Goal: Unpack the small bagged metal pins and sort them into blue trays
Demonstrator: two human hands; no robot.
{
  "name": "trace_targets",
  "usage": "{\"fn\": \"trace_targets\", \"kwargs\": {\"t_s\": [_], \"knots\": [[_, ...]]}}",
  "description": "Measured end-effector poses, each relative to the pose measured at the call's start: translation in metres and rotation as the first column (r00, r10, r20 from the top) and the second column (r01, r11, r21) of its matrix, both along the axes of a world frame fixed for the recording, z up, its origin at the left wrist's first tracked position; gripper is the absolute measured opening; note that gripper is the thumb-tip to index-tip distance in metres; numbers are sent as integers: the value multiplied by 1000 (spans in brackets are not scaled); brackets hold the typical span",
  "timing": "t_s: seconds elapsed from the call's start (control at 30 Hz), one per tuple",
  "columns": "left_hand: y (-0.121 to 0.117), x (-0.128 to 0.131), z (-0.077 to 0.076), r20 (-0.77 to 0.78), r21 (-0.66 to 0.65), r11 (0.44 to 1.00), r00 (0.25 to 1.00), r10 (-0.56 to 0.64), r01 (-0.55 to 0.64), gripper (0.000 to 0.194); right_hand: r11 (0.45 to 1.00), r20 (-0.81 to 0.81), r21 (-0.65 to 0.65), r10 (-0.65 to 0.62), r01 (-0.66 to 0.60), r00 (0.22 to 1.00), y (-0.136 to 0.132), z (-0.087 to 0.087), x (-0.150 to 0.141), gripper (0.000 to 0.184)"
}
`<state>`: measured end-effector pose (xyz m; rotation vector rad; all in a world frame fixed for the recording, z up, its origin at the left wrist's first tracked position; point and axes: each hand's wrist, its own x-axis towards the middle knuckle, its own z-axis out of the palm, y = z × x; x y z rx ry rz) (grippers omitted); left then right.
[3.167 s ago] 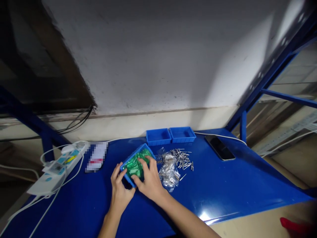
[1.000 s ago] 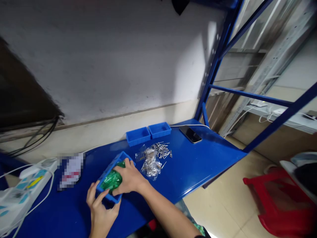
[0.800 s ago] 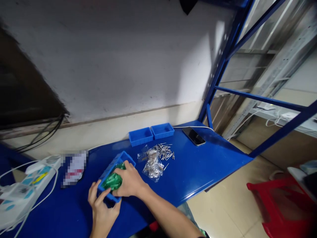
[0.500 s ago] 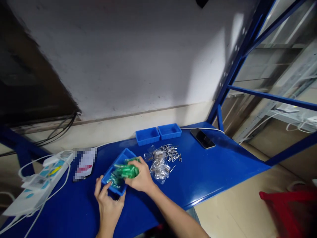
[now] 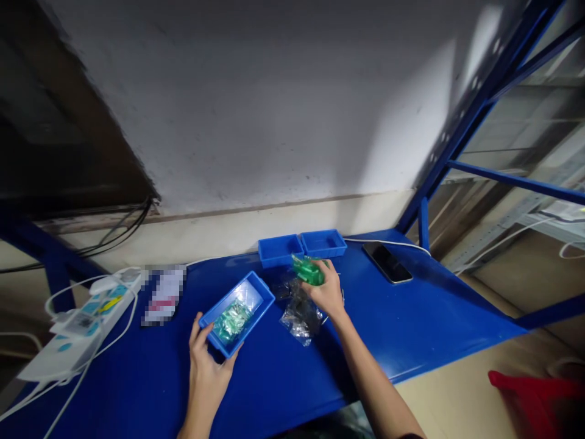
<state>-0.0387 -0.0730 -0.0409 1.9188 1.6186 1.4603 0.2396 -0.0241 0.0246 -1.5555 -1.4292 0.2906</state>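
Observation:
My left hand [image 5: 206, 366] grips the near end of a small blue tray [image 5: 257, 290] on the blue table [image 5: 402, 329]; the tray holds some green plastic parts [image 5: 231, 319]. My right hand [image 5: 324, 291] is closed round a handful of green parts [image 5: 307, 271], raised over the table just in front of two empty blue trays [image 5: 280, 250] [image 5: 323, 242] at the back edge. Beneath this hand lie clear plastic bags of metal parts [image 5: 299, 317] and loose metal pins, mostly hidden by the hand.
A black phone [image 5: 387, 262] with a white cable lies at the back right of the table. A white power strip [image 5: 77, 320] with cords sits at the left, beside a blurred card [image 5: 163, 295]. Blue shelf posts [image 5: 461, 122] rise at the right; a red stool [image 5: 539, 396] stands on the floor.
My right hand scooped green parts out of the tray and carried them back and right toward the two empty trays. The tray now holds fewer parts. The view swung back left.

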Motion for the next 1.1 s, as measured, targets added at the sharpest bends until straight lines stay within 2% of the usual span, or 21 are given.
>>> {"fn": "trace_targets", "kwargs": {"t_s": [0.07,0.13,0.23,0.33,0.43,0.5,0.57,0.63,0.73,0.8,0.9,0.97,1.03,1.1], "knots": [[1,-1,-2,-12,3,1000,1000,-15,15,66,993,264,-109,-3,33,964,-1,0,7,42],[1,-1,-3,-11,8,1000,1000,-19,20,67,973,446,-229,66,43,893,0,-2,9,43],[0,0,-4,5,7,1000,1000,-18,18,69,951,544,-308,161,18,823,2,-10,7,45],[-1,1,-3,3,11,1000,1000,-2,2,69,955,545,-296,165,5,822,1,-19,3,53],[-2,1,-2,-8,16,1000,1000,6,-6,69,943,525,-334,194,-9,829,-5,-24,0,70],[-2,1,-2,-13,12,1000,1000,8,-8,69,928,516,-370,236,-34,824,-11,-22,-1,83],[-2,0,-3,-14,9,1000,1000,6,-6,68,925,516,-369,283,-88,809,-19,-15,-5,87],[-1,0,-5,-14,17,1000,1000,-3,4,67,937,516,-314,301,-150,802,-28,-5,-15,80],[-1,0,-6,-36,56,998,999,-12,14,66,952,452,-213,294,-218,842,-40,7,-45,57],[-2,0,-5,-84,97,995,996,-22,30,61,925,373,-212,374,-315,849,-42,9,-70,41],[-5,1,-3,-184,159,983,981,-58,88,48,810,352,-268,587,-522,729,-36,6,-99,50],[-7,0,-4,-207,167,981,976,-59,95,44,753,371,-307,658,-582,656,-28,3,-110,57],[-8,-1,-5,-191,149,986,980,-50,79,45,747,399,-331,665,-577,631,-21,2,-114,54],[-7,-1,-7,-174,135,988,983,-54,78,46,767,439,-333,640,-548,630,-18,3,-114,48]]}}
